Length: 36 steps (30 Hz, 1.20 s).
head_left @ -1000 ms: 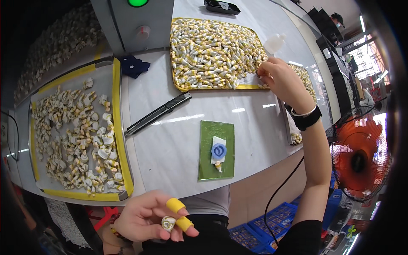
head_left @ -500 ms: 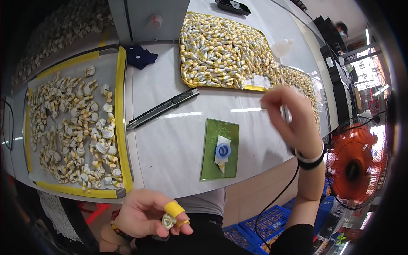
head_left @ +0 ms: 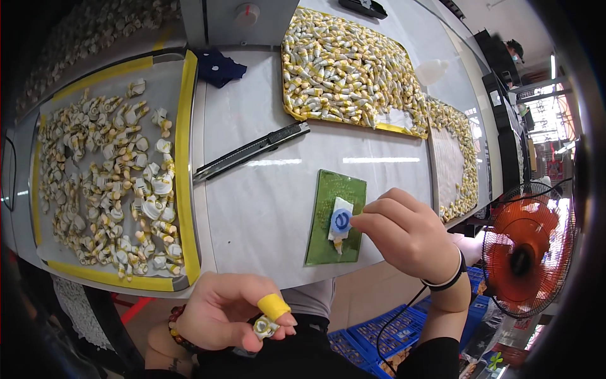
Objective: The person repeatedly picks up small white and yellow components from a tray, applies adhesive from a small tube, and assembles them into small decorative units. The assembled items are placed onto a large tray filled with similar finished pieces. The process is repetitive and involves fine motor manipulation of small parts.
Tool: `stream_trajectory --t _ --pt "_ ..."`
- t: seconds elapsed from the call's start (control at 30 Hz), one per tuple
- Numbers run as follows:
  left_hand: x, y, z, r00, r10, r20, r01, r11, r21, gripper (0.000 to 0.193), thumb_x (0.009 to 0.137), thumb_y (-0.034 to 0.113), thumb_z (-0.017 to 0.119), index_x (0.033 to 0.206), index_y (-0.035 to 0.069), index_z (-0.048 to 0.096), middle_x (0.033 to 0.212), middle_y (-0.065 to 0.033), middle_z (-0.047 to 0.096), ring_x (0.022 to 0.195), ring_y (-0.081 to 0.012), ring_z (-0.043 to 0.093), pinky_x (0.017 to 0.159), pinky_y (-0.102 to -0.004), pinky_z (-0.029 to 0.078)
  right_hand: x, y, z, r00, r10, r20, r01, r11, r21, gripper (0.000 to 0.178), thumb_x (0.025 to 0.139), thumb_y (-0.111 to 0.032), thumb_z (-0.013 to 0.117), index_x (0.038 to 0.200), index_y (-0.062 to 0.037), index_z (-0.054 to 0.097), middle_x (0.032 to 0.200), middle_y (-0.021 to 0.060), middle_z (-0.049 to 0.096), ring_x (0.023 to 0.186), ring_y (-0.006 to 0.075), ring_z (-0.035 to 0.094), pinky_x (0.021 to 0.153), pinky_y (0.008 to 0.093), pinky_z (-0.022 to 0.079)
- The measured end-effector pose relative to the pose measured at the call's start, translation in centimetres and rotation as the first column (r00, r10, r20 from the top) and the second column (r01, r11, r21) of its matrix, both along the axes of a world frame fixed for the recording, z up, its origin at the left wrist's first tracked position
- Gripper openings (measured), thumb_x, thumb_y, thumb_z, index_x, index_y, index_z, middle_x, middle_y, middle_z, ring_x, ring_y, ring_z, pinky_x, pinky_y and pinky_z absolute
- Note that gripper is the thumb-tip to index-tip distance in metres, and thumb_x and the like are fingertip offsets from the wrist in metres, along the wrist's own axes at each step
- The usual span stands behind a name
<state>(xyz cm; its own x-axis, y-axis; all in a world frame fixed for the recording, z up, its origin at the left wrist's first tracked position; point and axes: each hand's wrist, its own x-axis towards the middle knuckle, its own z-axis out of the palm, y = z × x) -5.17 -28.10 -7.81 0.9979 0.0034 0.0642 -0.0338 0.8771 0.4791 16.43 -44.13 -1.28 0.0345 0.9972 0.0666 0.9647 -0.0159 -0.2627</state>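
My left hand (head_left: 218, 309), low in the head view, pinches a small white and yellow moulded piece (head_left: 264, 327) with a round hollow facing up. Yellow tape (head_left: 273, 306) wraps its index finger. My right hand (head_left: 410, 237) is closed in a pinch, its fingertips at the right edge of a small blue round cap (head_left: 341, 220). Whatever those fingertips hold is too small or hidden to make out. The cap rests on a white patch on a green rectangular plate (head_left: 319, 249). A small pale tip (head_left: 338, 246) sticks out below the cap.
On the left stands a yellow-edged tray (head_left: 185, 145) of white pieces. A box cutter (head_left: 252, 150) lies beside it. Farther back, another yellow-edged tray (head_left: 398, 132) is full of small pieces; a third tray (head_left: 449, 164) is at right. An orange fan (head_left: 524, 252) stands off the table.
My right hand has come down and left from near the back trays to the blue cap. My left hand still holds the small piece, slightly farther right in view.
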Motion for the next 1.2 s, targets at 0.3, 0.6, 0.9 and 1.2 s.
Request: stream_trajectory --t 0.3,0.6,0.9,1.2 --pt "0.0 -0.3 0.8 0.967 -0.112 -0.229 0.094 0.992 -0.090 0.042 0.078 0.018 0.071 0.105 -0.009 0.054 0.094 -0.0171 0.063 0.089 -0.0230 0.063 0.079 -0.0322 0.052 -1.0 0.5 -0.1 0.999 -0.018 -0.047 0.021 0.997 0.074 0.026 0.063 -0.001 0.064 0.088 0.0007 0.060 0.078 0.0071 0.057 0.068 0.0203 0.055 0.056 0.0281 0.047" --pt "1.7 -0.7 1.7 0.857 -0.408 -0.314 0.362 0.911 -0.198 0.049 0.079 0.034 0.069 0.100 -0.009 0.055 0.081 -0.0162 0.065 0.078 -0.0227 0.067 0.066 -0.0274 0.053 -3.5 0.9 1.8 0.835 0.111 -0.538 0.116 0.922 0.371 0.020 0.064 0.004 0.067 0.083 0.0006 0.066 0.077 0.0091 0.062 0.063 0.0210 0.060 0.055 0.0286 0.050" --pt "2.1 -0.7 1.0 0.861 -0.486 -0.147 0.449 0.864 -0.227 0.033 0.090 0.029 0.057 0.100 -0.002 0.056 0.089 -0.0073 0.064 0.080 -0.0095 0.060 0.073 -0.0213 0.047 -3.4 2.1 1.2 0.818 0.330 -0.472 -0.096 0.886 0.453 0.014 0.072 -0.002 0.067 0.083 0.0055 0.063 0.076 0.0111 0.059 0.062 0.0186 0.058 0.054 0.0252 0.049" --pt "2.2 -1.0 1.3 0.852 -0.505 -0.139 0.467 0.853 -0.234 0.033 0.091 0.029 0.056 0.103 -0.001 0.055 0.090 -0.0050 0.063 0.082 -0.0089 0.060 0.072 -0.0207 0.046 -4.2 2.2 1.0 0.826 0.278 -0.489 -0.012 0.878 0.478 0.009 0.071 -0.007 0.062 0.071 -0.0027 0.069 0.073 0.0069 0.066 0.060 0.0165 0.062 0.052 0.0218 0.050"
